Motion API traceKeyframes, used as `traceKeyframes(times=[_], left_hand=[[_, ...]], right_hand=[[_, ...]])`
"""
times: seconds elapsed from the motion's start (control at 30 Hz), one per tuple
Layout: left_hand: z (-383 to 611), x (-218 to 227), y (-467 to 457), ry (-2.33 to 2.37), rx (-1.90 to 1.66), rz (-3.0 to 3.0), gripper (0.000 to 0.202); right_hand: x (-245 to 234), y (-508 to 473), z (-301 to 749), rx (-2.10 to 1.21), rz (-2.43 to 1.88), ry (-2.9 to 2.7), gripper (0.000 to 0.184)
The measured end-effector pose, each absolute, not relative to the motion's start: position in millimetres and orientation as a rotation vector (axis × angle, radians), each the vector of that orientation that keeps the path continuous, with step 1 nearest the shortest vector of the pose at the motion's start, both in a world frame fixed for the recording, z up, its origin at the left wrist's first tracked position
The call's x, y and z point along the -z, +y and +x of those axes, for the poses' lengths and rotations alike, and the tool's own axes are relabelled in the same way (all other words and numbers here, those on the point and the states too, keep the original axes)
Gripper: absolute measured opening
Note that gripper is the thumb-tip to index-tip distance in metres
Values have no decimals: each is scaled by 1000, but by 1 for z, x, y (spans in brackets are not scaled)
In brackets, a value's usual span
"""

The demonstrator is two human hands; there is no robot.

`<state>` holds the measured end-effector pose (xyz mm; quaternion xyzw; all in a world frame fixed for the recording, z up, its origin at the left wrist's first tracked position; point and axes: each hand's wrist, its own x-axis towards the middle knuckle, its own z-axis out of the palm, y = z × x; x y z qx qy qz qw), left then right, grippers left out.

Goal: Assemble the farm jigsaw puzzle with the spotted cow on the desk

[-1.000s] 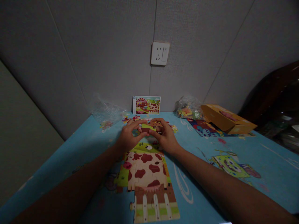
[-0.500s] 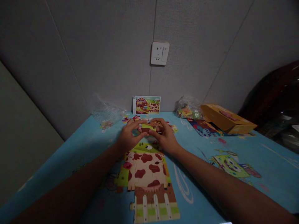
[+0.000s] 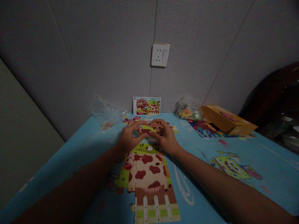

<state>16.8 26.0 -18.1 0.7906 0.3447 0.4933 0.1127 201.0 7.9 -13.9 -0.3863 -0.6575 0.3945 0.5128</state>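
Between my two hands is a green and brown puzzle piece (image 3: 146, 128), raised above the table. My left hand (image 3: 129, 137) pinches its left side with thumb and fingers. From the right, my right hand (image 3: 166, 137) grips the same piece, thumb close to the other thumb. Nearer to me lies a joined puzzle section (image 3: 147, 171) with a spotted cow, green grass and a white fence. Behind my hands, loose puzzle pieces (image 3: 136, 119) lie partly hidden by the fingers.
A picture card (image 3: 147, 105) of a farm leans on the wall. Left of it lies a clear plastic bag (image 3: 106, 112); to the right sit a bag of pieces (image 3: 188, 109) and a yellow box (image 3: 227, 119) on a colourful sheet (image 3: 201, 128). The blue tablecloth (image 3: 77, 149) carries cartoon prints.
Both hands stay in almost the same place with the puzzle piece between them. The whole view has shifted very slightly.
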Motion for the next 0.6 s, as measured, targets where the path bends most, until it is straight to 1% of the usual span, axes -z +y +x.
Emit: traceKeyframes(times=[0.2,0.37,0.6], left_hand=[[15,17,26,998,-1423,2272,36],[14,19,27,1019,-1395,2216,37],[13,20,28,1028,-1368,2195,37]], right_hand=[[17,9,202,-947,-919,-1581,42],[18,10,203,-956,-917,-1581,44],[18,11,204,-915,-914,-1620,38]])
